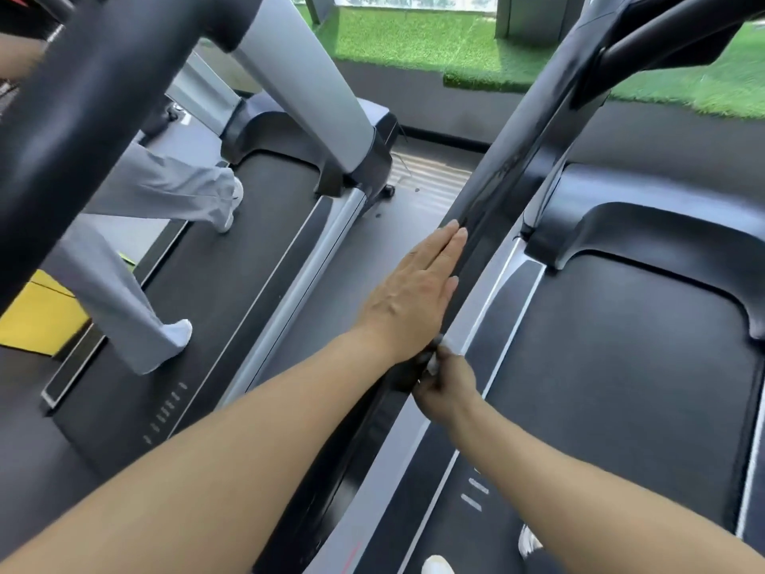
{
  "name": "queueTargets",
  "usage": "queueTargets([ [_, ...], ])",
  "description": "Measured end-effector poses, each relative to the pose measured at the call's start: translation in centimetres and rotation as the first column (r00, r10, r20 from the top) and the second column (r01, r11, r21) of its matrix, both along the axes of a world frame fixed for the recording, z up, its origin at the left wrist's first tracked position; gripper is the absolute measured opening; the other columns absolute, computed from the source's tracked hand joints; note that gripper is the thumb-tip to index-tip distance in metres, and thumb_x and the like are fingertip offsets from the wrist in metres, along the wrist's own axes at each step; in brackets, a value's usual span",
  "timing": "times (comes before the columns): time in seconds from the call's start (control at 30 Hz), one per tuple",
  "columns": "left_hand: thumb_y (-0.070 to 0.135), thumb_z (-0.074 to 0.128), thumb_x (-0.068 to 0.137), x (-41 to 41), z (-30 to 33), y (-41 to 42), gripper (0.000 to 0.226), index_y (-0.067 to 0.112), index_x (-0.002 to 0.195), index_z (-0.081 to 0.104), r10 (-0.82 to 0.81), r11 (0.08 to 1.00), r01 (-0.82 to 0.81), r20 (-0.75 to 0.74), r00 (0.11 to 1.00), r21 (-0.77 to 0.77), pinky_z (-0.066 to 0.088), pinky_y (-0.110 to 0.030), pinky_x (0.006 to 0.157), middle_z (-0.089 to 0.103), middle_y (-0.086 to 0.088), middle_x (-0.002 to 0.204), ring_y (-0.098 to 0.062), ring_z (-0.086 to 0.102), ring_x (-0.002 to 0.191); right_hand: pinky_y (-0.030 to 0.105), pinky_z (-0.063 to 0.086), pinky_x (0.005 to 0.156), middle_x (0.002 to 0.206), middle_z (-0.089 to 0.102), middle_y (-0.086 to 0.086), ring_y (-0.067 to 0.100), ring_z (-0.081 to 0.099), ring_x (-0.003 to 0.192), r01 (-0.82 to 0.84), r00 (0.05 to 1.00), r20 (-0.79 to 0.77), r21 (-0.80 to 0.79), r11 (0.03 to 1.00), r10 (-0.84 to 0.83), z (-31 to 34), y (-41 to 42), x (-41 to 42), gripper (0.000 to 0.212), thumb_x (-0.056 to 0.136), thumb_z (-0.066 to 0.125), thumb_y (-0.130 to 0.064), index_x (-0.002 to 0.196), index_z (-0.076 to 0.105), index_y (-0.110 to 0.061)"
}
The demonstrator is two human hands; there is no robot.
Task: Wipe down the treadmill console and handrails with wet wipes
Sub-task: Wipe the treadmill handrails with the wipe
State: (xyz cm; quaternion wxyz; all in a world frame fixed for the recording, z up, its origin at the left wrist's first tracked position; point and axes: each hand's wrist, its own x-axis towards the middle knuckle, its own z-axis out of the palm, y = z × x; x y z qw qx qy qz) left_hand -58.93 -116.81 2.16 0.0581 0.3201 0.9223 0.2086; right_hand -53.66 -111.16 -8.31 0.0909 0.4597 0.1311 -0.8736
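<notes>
Head view: left hand (pixel 414 292) lay flat, fingers straight and together, pressed against black handrail (pixel 492 192). Right hand (pixel 445 387) curled beneath it, apparently gripping the same rail; any wipe unseen. Neighbouring treadmill (pixel 232 258) carried a person's grey-trousered legs (pixel 124 258).

The handrail (pixel 492 192) looks like glossy black plastic, smooth and reflective. The treadmill belt (pixel 621 387) is matt dark rubber, faintly textured. Its side rail (pixel 480 325) is brushed silver metal. Green turf (pixel 414 43) looks rough.
</notes>
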Motion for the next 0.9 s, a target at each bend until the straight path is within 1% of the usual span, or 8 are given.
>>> queueTargets([
  [0.13, 0.015, 0.035, 0.101, 1.3, -0.7, -0.8, 0.055, 0.015, 0.151, 0.013, 0.018, 1.000, -0.018, 0.004, 1.000, 0.008, 0.008, -0.021, 0.118, 0.007, 0.006, 0.159, -0.006, 0.004, 0.145, 0.023, 0.048, 0.046, 0.040, 0.055, 0.000, 0.012, 0.055, 0.036, -0.048, 0.999, -0.011, 0.058, 0.997, 0.048, 0.2, 1.6, -1.7, 0.029, 0.094, 0.044, -0.009, 0.067, 0.054, -0.012],
  [0.2, 0.014, 0.037, 0.100, 1.5, -1.1, -0.9, 0.055, 0.013, 0.151, 0.015, 0.033, 0.999, -0.032, -0.037, 0.999, 0.037, 0.008, -0.019, 0.117, 0.010, 0.003, 0.159, -0.008, 0.007, 0.145, 0.020, 0.046, 0.039, 0.043, 0.059, 0.002, 0.014, 0.059, 0.037, -0.019, 0.999, -0.036, 0.109, 0.994, 0.023, 0.2, 4.0, -4.5, 0.021, 0.092, 0.047, -0.010, 0.073, 0.055, -0.010],
  [0.3, 0.013, 0.039, 0.098, 1.5, -1.6, -0.8, 0.054, 0.009, 0.149, 0.021, 0.035, 0.996, -0.028, -0.082, 0.996, 0.081, 0.005, -0.012, 0.114, 0.018, -0.002, 0.158, -0.011, 0.013, 0.144, 0.016, 0.044, 0.039, 0.043, 0.058, 0.000, 0.012, 0.057, 0.036, -0.023, 0.998, -0.050, 0.209, 0.978, 0.035, 0.4, 6.2, -7.1, 0.015, 0.090, 0.052, -0.012, 0.076, 0.056, -0.013],
  [0.4, 0.012, 0.040, 0.098, 1.5, -1.5, -0.8, 0.054, 0.009, 0.149, 0.023, 0.049, 0.995, -0.040, -0.094, 0.994, 0.095, 0.005, -0.011, 0.113, 0.020, -0.002, 0.157, -0.012, 0.016, 0.144, 0.015, 0.043, 0.038, 0.037, 0.052, -0.003, 0.008, 0.051, 0.032, 0.010, 0.997, -0.071, 0.130, 0.991, -0.001, 0.4, 4.4, -5.1, 0.025, 0.092, 0.049, -0.010, 0.068, 0.052, -0.013],
  [0.6, 0.012, 0.040, 0.098, 1.5, -1.7, -0.7, 0.053, 0.009, 0.148, 0.025, 0.058, 0.995, -0.048, -0.114, 0.992, 0.089, 0.008, -0.013, 0.115, 0.023, -0.003, 0.156, -0.013, 0.018, 0.143, 0.024, 0.041, 0.047, 0.032, 0.037, -0.001, 0.011, 0.037, 0.030, -0.138, 0.990, -0.006, 0.088, 0.987, 0.139, -0.3, 0.7, -0.3, 0.037, 0.093, 0.034, -0.001, 0.063, 0.050, -0.014],
  [0.73, 0.014, 0.038, 0.096, 1.5, -1.5, -0.7, 0.053, 0.006, 0.147, 0.027, 0.046, 0.992, -0.033, -0.105, 0.993, 0.118, 0.009, -0.016, 0.115, 0.025, -0.006, 0.155, -0.016, 0.021, 0.143, 0.016, 0.042, 0.035, 0.039, 0.054, 0.001, 0.011, 0.052, 0.030, -0.051, 0.998, -0.033, 0.122, 0.991, 0.055, 0.2, 4.7, -5.4, 0.021, 0.093, 0.047, -0.008, 0.073, 0.054, -0.012],
  [0.83, 0.014, 0.037, 0.095, 1.5, -1.5, -0.7, 0.053, 0.006, 0.147, 0.027, 0.043, 0.992, -0.031, -0.095, 0.995, 0.123, 0.010, -0.016, 0.116, 0.025, -0.006, 0.155, -0.016, 0.021, 0.143, 0.015, 0.044, 0.038, 0.042, 0.057, -0.001, 0.010, 0.054, 0.032, -0.023, 0.999, -0.020, 0.178, 0.984, 0.027, -0.1, 5.1, -6.4, 0.015, 0.090, 0.051, -0.009, 0.076, 0.055, -0.014],
  [0.9, 0.013, 0.038, 0.095, 1.4, -1.6, -0.7, 0.053, 0.006, 0.147, 0.027, 0.054, 0.991, -0.040, -0.104, 0.993, 0.128, 0.009, -0.015, 0.115, 0.026, -0.006, 0.155, -0.016, 0.022, 0.143, 0.016, 0.046, 0.041, 0.044, 0.059, -0.002, 0.009, 0.057, 0.038, -0.006, 0.999, -0.033, 0.112, 0.994, 0.010, -0.3, 3.3, -4.3, 0.018, 0.091, 0.052, -0.010, 0.073, 0.055, -0.014],
])
